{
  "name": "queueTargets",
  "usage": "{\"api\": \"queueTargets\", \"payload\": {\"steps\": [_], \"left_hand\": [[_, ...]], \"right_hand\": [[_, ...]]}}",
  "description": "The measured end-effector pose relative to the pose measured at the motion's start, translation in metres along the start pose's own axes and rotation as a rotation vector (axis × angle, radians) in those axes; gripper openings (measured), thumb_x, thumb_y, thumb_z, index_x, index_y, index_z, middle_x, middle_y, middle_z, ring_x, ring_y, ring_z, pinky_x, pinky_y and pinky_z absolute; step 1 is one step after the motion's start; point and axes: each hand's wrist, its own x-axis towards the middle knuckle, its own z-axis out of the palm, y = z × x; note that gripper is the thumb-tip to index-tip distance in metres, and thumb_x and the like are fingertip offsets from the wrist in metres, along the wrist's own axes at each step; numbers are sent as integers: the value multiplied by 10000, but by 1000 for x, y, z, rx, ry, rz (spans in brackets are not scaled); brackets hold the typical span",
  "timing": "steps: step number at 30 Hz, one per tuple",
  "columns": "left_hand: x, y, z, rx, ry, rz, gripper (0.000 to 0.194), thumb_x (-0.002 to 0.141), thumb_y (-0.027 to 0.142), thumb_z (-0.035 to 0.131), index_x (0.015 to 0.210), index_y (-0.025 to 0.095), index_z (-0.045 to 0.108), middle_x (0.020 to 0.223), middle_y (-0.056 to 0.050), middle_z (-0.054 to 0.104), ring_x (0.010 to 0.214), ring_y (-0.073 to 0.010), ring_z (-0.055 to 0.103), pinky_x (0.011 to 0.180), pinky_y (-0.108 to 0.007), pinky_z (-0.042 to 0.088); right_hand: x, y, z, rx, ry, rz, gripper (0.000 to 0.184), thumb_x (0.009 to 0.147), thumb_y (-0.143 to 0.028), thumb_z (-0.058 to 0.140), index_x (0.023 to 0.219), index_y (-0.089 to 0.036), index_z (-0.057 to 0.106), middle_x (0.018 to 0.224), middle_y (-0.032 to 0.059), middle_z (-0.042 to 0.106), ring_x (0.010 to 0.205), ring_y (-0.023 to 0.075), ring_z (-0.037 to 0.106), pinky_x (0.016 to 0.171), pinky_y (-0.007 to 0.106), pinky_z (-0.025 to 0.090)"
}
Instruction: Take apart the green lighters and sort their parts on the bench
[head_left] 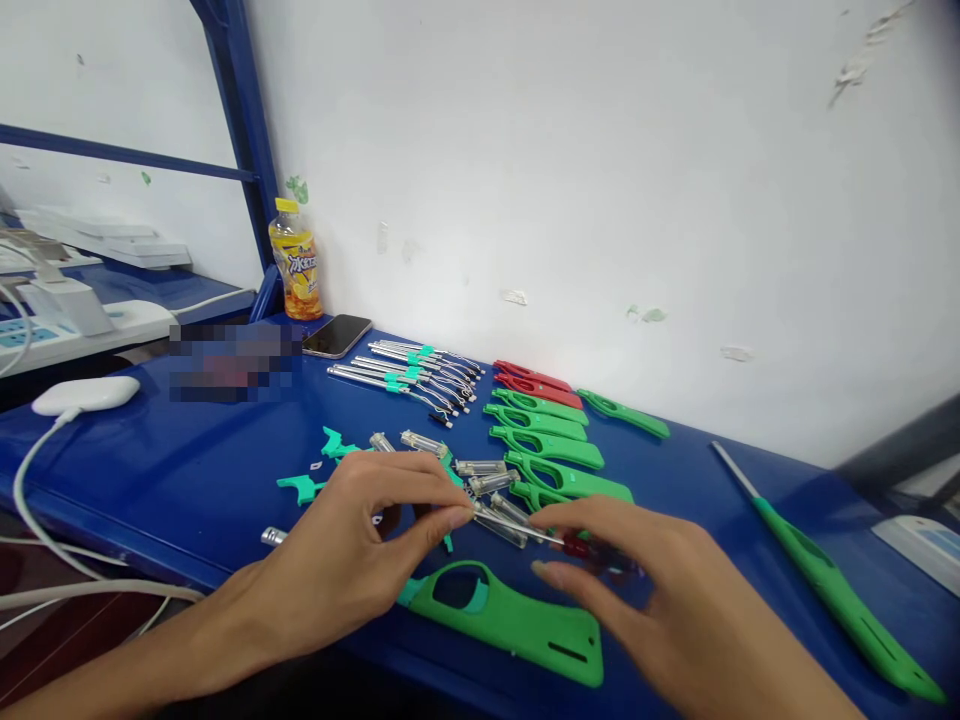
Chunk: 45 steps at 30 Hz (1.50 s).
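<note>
My right hand [645,570] holds a screwdriver [517,525] by its dark red, see-through handle, the thin shaft pointing left. At the far end of that shaft, my left hand [390,530] pinches the tip between thumb and forefinger; anything small in the pinch is hidden. Below both hands lies a green lighter shell [517,625] with a teal trigger, near the table's front edge. Clear fuel tanks [480,467] are scattered just behind my fingers. Teal triggers [302,488] lie left of them, partly covered by my left hand.
Several metal lighter tubes with wires [405,372] lie in a row at the back. Green shell halves [551,448] and red ones [540,388] are lined up beside them. A long green lighter [817,570] lies right. A drink bottle [298,265] and phone [337,336] are back left.
</note>
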Motion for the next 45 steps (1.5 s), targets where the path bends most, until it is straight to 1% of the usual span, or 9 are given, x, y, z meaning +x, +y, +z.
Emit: {"api": "queueTargets", "payload": {"steps": [3, 6, 12, 23, 31, 36, 39, 42, 45], "left_hand": [[1, 0, 1, -14, 12, -41, 290, 1064, 340, 698, 838, 253, 857, 790, 11, 781, 627, -124, 611, 566, -241, 429], [0, -1, 6, -84, 9, -72, 227, 1032, 349, 733, 859, 275, 859, 822, 21, 802, 710, -144, 672, 615, -244, 454], [-2, 0, 17, -202, 19, -107, 172, 993, 354, 759, 888, 315, 891, 916, 5, 815, 872, -181, 732, 678, -251, 485], [-3, 8, 21, -268, 4, -224, 95, 884, 317, 839, 897, 373, 915, 821, 28, 832, 747, -173, 739, 647, -247, 506], [-4, 13, 27, -294, 49, -231, 49, 837, 299, 867, 819, 337, 892, 756, 45, 812, 694, -158, 726, 634, -229, 502], [-5, 14, 34, -245, 44, -219, 62, 848, 297, 858, 847, 346, 895, 745, 57, 809, 653, -151, 691, 619, -238, 486], [-5, 13, 39, -220, 55, -217, 43, 851, 308, 871, 853, 344, 896, 784, 50, 828, 683, -173, 707, 642, -256, 513], [-3, 13, 48, -228, 70, -159, 61, 871, 280, 887, 856, 339, 887, 831, 53, 845, 745, -189, 750, 693, -264, 544], [-3, 13, 66, -225, 96, -8, 132, 898, 211, 906, 929, 336, 878, 876, 66, 850, 791, -177, 760, 729, -251, 562]], "right_hand": [[-7, 9, -17, 80, 53, 64, 188, 989, -384, 831, 1174, -348, 847, 1011, -19, 887, 778, 197, 851, 627, 219, 674], [-9, 6, -29, 151, 189, 73, 192, 956, -508, 856, 1023, -328, 857, 932, -18, 881, 732, 193, 846, 560, 183, 655], [-3, -11, -24, 211, 390, 28, 133, 969, -426, 845, 927, -306, 805, 830, -35, 832, 646, 164, 801, 544, 176, 639], [-5, -18, -17, 126, 443, 3, 254, 1032, -577, 765, 980, -328, 759, 783, -56, 792, 572, 153, 750, 500, 215, 597], [-5, -20, -23, 85, 415, -57, 127, 1021, -431, 820, 1075, -346, 743, 828, -88, 827, 602, 139, 791, 519, 185, 611], [-4, -26, -18, 64, 454, 11, 291, 1030, -380, 798, 1313, -365, 731, 797, -79, 833, 556, 137, 762, 520, 205, 605], [-5, -30, -18, 69, 452, 11, 247, 1046, -398, 776, 1291, -379, 754, 859, -68, 855, 534, 126, 747, 530, 203, 612], [-10, -32, -22, 49, 468, -7, 222, 1079, -447, 719, 1288, -403, 779, 838, -57, 853, 522, 145, 751, 509, 218, 617], [-20, -32, -29, -36, 514, 10, 275, 1117, -443, 630, 1347, -444, 780, 771, -56, 835, 542, 176, 775, 515, 236, 636]]}}
